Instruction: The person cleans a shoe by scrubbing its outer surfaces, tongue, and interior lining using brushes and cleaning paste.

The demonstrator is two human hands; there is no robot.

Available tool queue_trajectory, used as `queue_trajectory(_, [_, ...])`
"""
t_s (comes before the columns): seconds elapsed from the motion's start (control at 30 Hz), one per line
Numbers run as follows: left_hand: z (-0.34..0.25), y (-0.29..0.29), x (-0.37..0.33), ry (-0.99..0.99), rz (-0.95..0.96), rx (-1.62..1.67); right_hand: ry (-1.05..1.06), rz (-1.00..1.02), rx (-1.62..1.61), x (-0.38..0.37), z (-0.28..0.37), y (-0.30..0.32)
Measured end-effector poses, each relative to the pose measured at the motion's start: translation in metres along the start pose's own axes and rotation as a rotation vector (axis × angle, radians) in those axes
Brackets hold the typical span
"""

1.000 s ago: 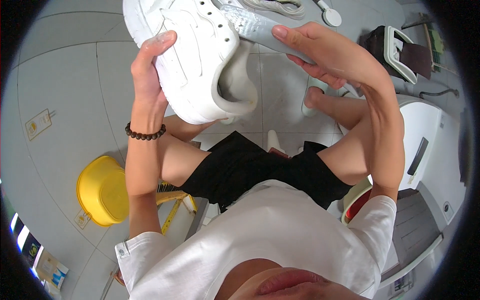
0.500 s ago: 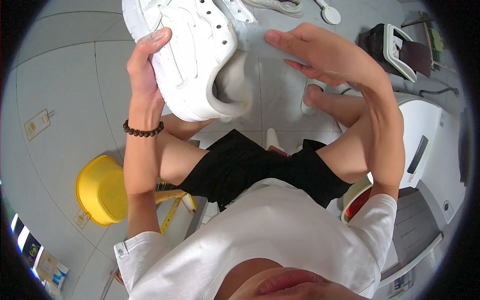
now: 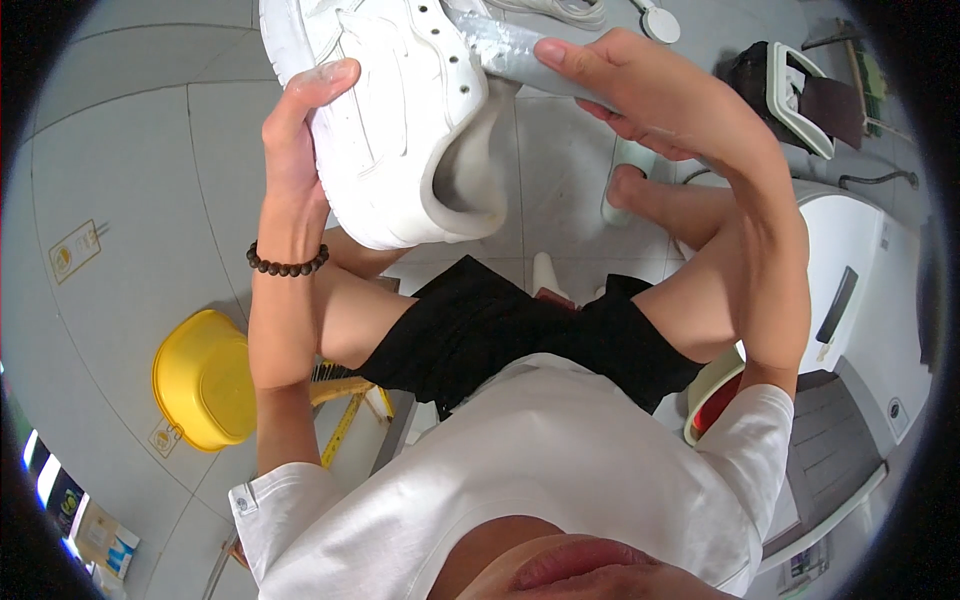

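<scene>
My left hand (image 3: 305, 125) grips a white sneaker (image 3: 385, 130) by its side, thumb pressed on the upper and the other fingers hidden beneath. The sneaker is tilted, its heel and opening toward me; its toe runs out of the top of the view. Wet white foam shows on my left thumb. In my right hand (image 3: 665, 100) is a flat grey-blue handle (image 3: 515, 60) flecked with foam, thumb on top and fingers below. Its far end reaches the eyelet edge of the sneaker; whatever sits at that end is hidden.
A yellow basin (image 3: 205, 380) stands on the tiled floor at left. To the right are a black bin (image 3: 750, 90) with a white rim and a large white appliance (image 3: 865, 260). White laces (image 3: 565, 10) and a round white object (image 3: 660, 25) lie at the top.
The sneaker has shifted slightly right and down in my left hand. The grey-blue handle now shows clearly in my right hand, against the sneaker's edge; before, it was blurred.
</scene>
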State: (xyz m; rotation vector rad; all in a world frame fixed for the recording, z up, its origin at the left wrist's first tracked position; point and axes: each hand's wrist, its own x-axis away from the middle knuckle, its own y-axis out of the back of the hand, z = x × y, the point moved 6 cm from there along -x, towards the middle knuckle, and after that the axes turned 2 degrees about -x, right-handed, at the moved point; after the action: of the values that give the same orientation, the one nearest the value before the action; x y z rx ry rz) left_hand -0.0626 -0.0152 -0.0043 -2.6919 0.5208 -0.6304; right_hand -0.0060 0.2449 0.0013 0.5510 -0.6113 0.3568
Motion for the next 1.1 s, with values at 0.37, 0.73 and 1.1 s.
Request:
queue_trajectory(0.37, [-0.013,-0.003,-0.002,-0.017,-0.09,-0.06,0.088,-0.359,-0.001,-0.002,0.001,0.012])
queue_trajectory(0.73, [-0.003,0.002,-0.002,-0.022,-0.183,-0.062,-0.082,-0.308,0.199,0.014,0.057,0.01])
queue_trajectory(1.1, [-0.006,0.012,-0.002,-0.078,-0.175,-0.042,0.456,-0.557,0.399,0.025,0.048,0.014])
